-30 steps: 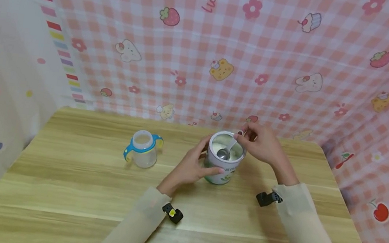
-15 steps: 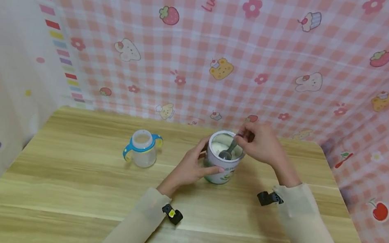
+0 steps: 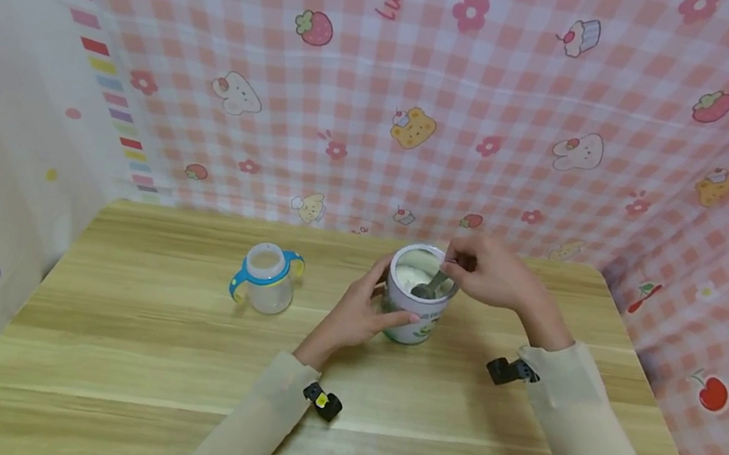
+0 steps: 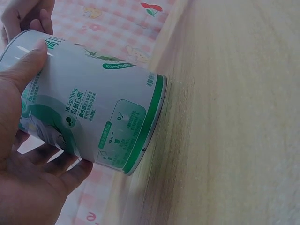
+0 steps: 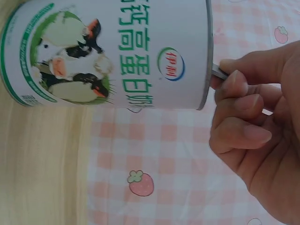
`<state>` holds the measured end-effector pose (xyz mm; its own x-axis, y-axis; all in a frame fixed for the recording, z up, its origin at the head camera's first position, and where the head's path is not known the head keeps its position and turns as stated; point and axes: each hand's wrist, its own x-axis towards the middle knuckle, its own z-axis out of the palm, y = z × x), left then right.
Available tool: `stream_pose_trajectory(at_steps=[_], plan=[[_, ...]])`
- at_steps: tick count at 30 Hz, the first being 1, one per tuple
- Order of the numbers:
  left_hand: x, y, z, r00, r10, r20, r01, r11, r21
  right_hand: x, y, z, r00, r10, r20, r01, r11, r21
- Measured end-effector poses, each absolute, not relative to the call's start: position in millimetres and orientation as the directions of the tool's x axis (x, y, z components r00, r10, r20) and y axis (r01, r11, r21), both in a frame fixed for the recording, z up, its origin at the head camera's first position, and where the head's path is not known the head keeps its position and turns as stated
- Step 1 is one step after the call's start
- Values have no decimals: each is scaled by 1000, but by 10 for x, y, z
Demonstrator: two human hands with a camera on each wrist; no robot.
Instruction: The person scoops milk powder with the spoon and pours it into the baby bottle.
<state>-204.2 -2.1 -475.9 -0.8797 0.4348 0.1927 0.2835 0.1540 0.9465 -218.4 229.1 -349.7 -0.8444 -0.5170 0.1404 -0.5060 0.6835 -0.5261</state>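
The can [image 3: 420, 309] stands between the left hand [image 3: 359, 312] gripping it and the right hand [image 3: 489, 275] pinching a spoon [image 3: 425, 290].

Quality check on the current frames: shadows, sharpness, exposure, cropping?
Head: soft shadow on the wooden tabletop beside the right sleeve, scoop too small for fine detail; left wrist: dim, milk powder can tipped sideways in frame, tabletop grain soft; right wrist: brighter, cow picture and large lettering clear, can cropped by the top edge.

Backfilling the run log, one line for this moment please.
left hand: grips can | right hand: pinches spoon, bowl inside can | can: open, white contents | cup: upright on table, untouched
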Motion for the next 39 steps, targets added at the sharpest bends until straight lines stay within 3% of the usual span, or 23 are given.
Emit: stream_pose_trajectory(at_steps=[12,20,26,39], plan=[[-2055,-25,-4784,-875,439,204,296,151,943,-2036,2304,-3601,-827,-426,367,-562,651,-511],[-2054,-24,-4784,-881,432,193,275,137,952,-2009,2233,-3697,-720,-450,528,-668,656,-352],[-2060,-24,-4787,-878,435,198,285,144,947,-2001,2178,-3763,-712,-489,505,-680,659,-321],[-2053,-27,-4779,-882,436,177,272,164,948,-1956,2092,-3786,-785,-449,427,-614,655,-441]])
